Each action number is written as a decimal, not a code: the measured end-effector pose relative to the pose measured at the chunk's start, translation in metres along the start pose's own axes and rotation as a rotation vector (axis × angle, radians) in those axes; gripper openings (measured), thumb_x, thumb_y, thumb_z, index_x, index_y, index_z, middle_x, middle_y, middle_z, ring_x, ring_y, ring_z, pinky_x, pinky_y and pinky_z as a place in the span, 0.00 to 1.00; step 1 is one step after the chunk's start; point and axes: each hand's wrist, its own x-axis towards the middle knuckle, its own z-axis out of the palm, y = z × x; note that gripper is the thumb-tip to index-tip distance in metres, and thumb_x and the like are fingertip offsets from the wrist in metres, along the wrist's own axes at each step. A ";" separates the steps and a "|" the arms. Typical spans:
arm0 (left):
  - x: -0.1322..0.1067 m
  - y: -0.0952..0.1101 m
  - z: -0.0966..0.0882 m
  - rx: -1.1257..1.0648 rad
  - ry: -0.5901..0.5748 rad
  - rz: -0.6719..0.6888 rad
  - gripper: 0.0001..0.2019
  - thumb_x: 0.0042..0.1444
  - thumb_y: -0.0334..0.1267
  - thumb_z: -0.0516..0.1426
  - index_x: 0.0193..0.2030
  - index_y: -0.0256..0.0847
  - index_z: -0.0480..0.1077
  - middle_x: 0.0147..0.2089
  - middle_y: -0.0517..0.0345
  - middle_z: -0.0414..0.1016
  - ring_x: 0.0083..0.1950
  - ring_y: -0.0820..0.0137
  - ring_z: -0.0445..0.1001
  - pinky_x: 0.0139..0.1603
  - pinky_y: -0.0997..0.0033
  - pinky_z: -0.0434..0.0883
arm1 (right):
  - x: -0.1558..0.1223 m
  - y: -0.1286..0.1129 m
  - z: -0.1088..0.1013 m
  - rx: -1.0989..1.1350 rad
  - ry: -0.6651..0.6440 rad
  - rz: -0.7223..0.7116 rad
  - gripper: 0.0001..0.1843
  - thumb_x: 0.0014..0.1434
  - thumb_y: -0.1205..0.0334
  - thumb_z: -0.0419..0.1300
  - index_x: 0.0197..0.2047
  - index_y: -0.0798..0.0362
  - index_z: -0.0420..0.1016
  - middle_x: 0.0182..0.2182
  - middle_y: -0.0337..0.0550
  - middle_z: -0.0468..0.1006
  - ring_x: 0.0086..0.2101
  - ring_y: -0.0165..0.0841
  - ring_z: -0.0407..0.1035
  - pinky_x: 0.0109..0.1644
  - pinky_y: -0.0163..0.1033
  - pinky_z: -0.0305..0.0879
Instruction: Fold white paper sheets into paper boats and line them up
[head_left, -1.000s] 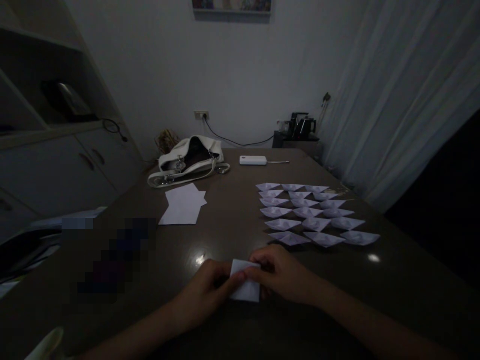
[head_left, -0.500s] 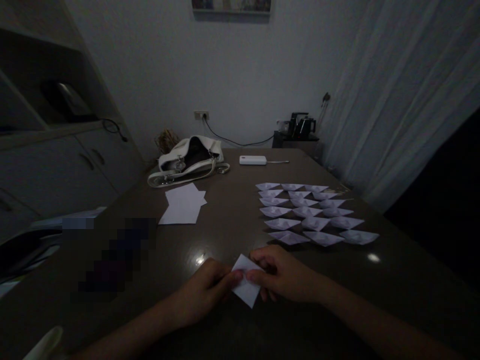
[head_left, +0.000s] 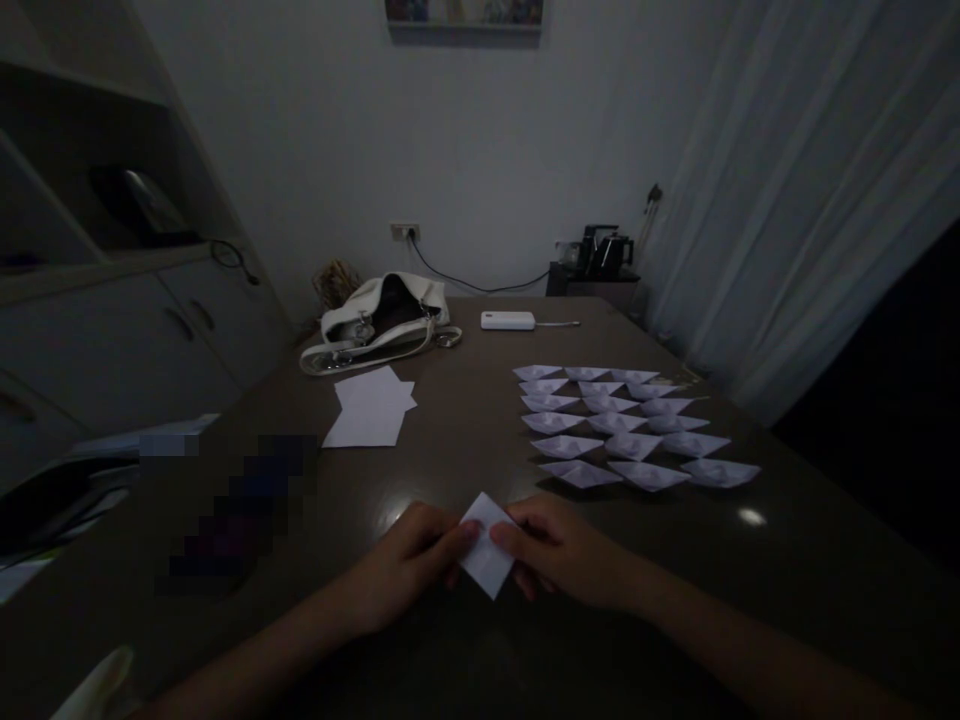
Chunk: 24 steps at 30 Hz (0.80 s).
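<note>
A small white piece of folded paper (head_left: 491, 572), diamond-shaped, is held up over the near part of the table. My left hand (head_left: 409, 570) pinches its left side, thumb on the face turned to me. On the right side my right hand (head_left: 574, 555) grips it the same way, its fingers curled behind. The fingers behind the paper are partly hidden. Beyond my right hand, several white paper boats (head_left: 622, 445) stand on the table in rows.
Loose white paper sheets (head_left: 367, 410) lie left of centre on the brown table (head_left: 465, 400). Behind them is a white handbag (head_left: 386, 315). A white device with a short cord (head_left: 508, 320) lies near the far edge. At left a blurred-out dark patch (head_left: 240, 515) covers something.
Both hands have raised the folded paper slightly and shifted it a little left. My right fingers have closed in nearer its edge. The camera view has moved slightly.
</note>
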 end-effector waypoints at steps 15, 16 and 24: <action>0.002 -0.006 0.007 -0.229 0.008 -0.065 0.30 0.51 0.66 0.51 0.26 0.36 0.70 0.20 0.63 0.62 0.23 0.75 0.59 0.23 0.77 0.57 | 0.001 0.000 0.007 0.129 -0.047 0.027 0.28 0.59 0.40 0.53 0.23 0.57 0.68 0.14 0.34 0.65 0.14 0.21 0.56 0.15 0.25 0.47; 0.004 -0.008 0.006 -0.250 -0.007 -0.052 0.30 0.50 0.66 0.52 0.25 0.35 0.70 0.19 0.64 0.61 0.22 0.76 0.57 0.22 0.77 0.56 | 0.001 -0.001 0.008 0.134 0.010 0.003 0.28 0.59 0.40 0.53 0.23 0.58 0.68 0.14 0.35 0.65 0.14 0.21 0.56 0.15 0.25 0.48; 0.005 -0.006 0.005 -0.206 -0.010 0.025 0.28 0.55 0.61 0.51 0.19 0.37 0.65 0.18 0.64 0.61 0.19 0.78 0.55 0.19 0.78 0.51 | 0.005 0.002 0.008 0.145 0.099 -0.041 0.30 0.62 0.40 0.47 0.30 0.58 0.73 0.17 0.37 0.68 0.15 0.23 0.58 0.16 0.28 0.50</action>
